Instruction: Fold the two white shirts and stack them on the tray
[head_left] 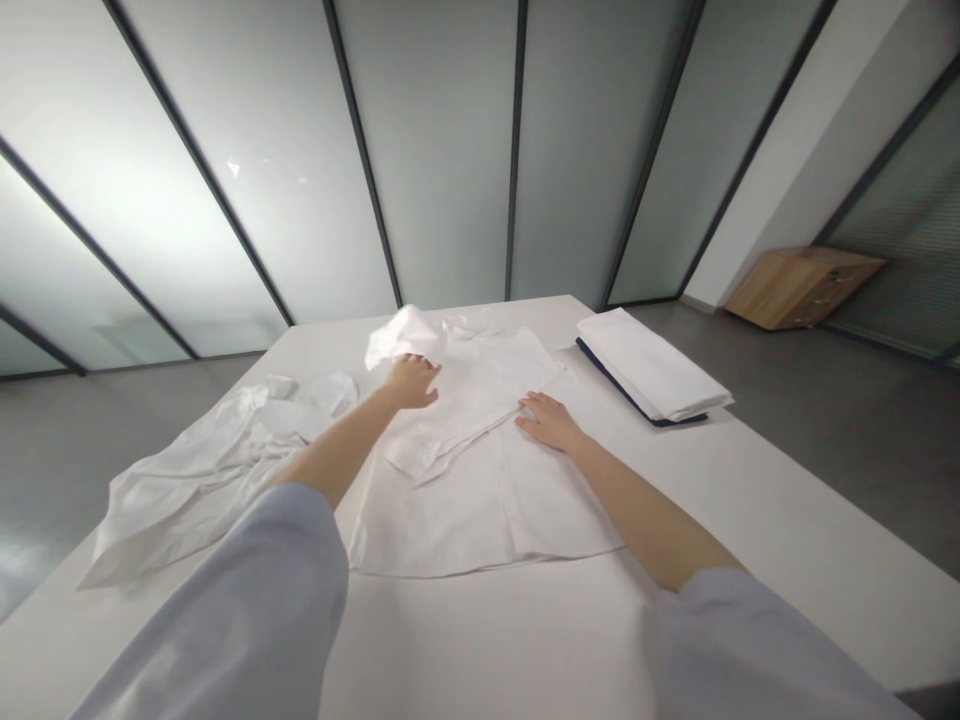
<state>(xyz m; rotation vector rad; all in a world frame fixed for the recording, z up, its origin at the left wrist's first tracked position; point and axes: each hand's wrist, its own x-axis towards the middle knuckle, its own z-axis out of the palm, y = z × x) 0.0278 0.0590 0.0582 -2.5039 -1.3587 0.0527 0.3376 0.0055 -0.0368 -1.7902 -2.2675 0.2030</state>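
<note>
Pale-blue sleeves (225,610) foreground. Left hand (410,382) grips a raised fold of the white shirt (465,490); right hand (550,421) lies open, flat on it. Shirt spread on white table (480,645), crumpled garment (202,480) beside.

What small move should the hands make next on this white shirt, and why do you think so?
Probably the left hand should lay the raised, bunched sleeve flat onto the shirt, because that sleeve stands up in a loose heap while the right hand rests flat on the folded cloth.
</note>
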